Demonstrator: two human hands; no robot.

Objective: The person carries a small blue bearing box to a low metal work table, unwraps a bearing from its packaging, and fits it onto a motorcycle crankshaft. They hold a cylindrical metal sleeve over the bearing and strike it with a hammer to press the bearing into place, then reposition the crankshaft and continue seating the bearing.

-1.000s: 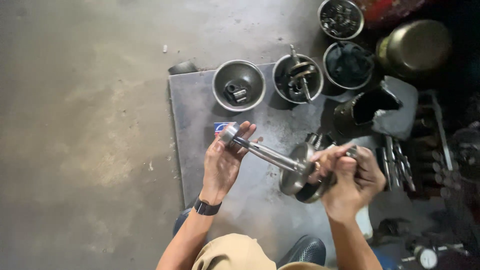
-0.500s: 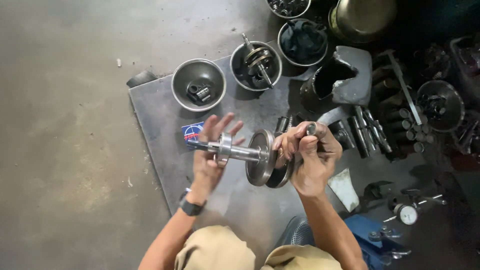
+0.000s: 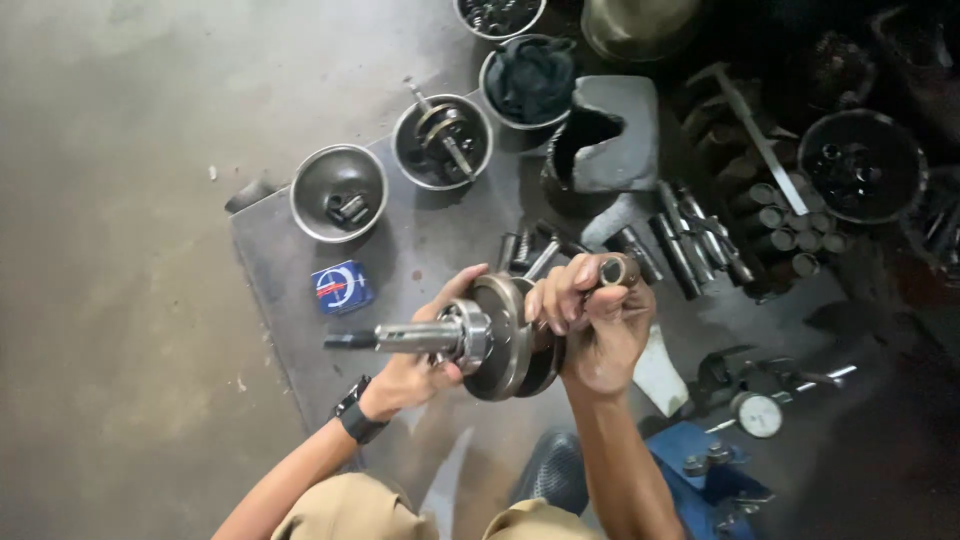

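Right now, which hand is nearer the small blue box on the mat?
Left. The left hand grips the crankshaft just right of and below the blue box; the right hand holds its far end, further right.

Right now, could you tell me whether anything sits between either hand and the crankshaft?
Nothing visible does. Both hands are already on the crankshaft: the left hand grips it at the bearing beside the webs, and the right hand wraps the shaft end on the other side. It is held above the mat, clear of the bowls.
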